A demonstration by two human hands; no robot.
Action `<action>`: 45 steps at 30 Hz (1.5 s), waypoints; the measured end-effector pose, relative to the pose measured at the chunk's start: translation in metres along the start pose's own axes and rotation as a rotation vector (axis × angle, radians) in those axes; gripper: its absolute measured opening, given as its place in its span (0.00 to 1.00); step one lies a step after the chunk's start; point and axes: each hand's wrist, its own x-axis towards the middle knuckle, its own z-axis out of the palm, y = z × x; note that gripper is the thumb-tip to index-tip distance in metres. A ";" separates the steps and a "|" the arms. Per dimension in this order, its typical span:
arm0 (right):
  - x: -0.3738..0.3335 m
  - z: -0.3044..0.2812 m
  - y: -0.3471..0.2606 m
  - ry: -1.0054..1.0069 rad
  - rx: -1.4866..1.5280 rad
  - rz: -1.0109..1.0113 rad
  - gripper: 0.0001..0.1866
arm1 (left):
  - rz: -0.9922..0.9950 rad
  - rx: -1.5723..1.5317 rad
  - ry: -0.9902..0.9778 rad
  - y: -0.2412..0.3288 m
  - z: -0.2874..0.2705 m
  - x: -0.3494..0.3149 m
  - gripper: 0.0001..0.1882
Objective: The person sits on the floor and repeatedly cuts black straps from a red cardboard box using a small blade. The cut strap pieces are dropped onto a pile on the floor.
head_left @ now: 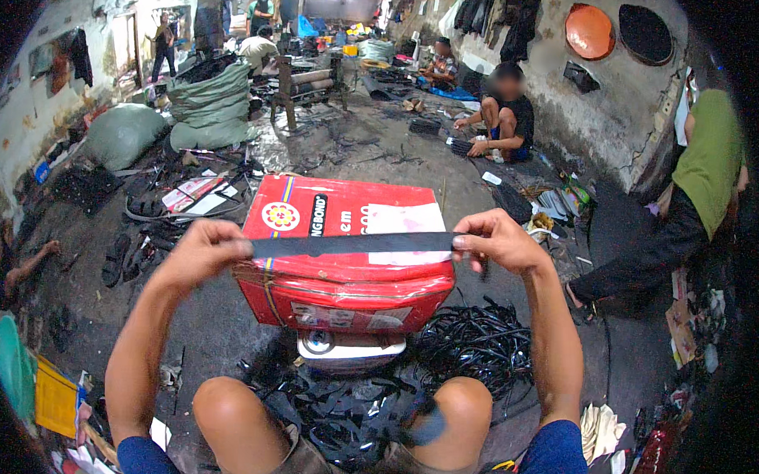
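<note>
A flat black strip (354, 243), rubber-like in look, is stretched level between my two hands. My left hand (208, 252) pinches its left end between thumb and fingers, and my right hand (500, 241) pinches the right end. Just beyond and below the strip stands a red cardboard box (343, 313), banded with a strap and partly wrapped in clear film. Under the box a white and blue container (351, 346) shows. Between my knees lies a heap of dark strips and scraps (332, 411). More shiny black strips (480, 345) are piled right of the box.
Sandals and scraps (146, 229) litter the floor at left, near large green sacks (209, 101). A seated person (509, 116) handles dark pieces at far right. Someone in a green top (708, 165) is at the right edge. A yellow crate (56, 397) stands lower left.
</note>
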 end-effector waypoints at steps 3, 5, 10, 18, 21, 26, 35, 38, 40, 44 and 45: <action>0.023 0.007 0.002 0.042 0.014 0.098 0.12 | -0.224 -0.019 0.010 0.008 -0.051 0.018 0.09; 0.040 0.014 0.005 -0.006 -0.028 0.058 0.13 | -0.144 0.477 0.138 -0.004 -0.060 0.035 0.07; 0.057 0.033 0.025 0.163 -0.546 -0.127 0.11 | 0.427 1.122 0.695 0.023 0.040 0.093 0.26; 0.044 0.059 0.009 0.485 -0.703 -0.065 0.23 | 0.511 0.138 0.028 0.024 0.211 0.136 0.24; 0.028 0.051 0.015 0.520 -0.704 -0.106 0.18 | 0.387 0.142 -0.014 0.031 0.215 0.131 0.21; 0.023 0.048 0.022 0.502 -0.728 -0.231 0.13 | 0.477 0.315 0.089 0.033 0.217 0.127 0.14; 0.023 0.044 0.026 0.488 -0.813 -0.311 0.12 | 0.570 0.345 0.101 0.023 0.218 0.132 0.13; 0.021 0.041 0.026 0.479 -0.842 -0.321 0.10 | 0.552 0.325 0.103 0.023 0.219 0.134 0.13; 0.019 0.039 0.028 0.473 -0.833 -0.328 0.10 | 0.539 0.314 0.102 0.022 0.219 0.135 0.12; 0.017 0.037 0.035 0.454 -0.816 -0.365 0.10 | 0.559 0.339 0.095 0.021 0.220 0.135 0.12; 0.017 0.037 0.037 0.448 -0.820 -0.381 0.11 | 0.569 0.352 0.093 0.020 0.219 0.134 0.11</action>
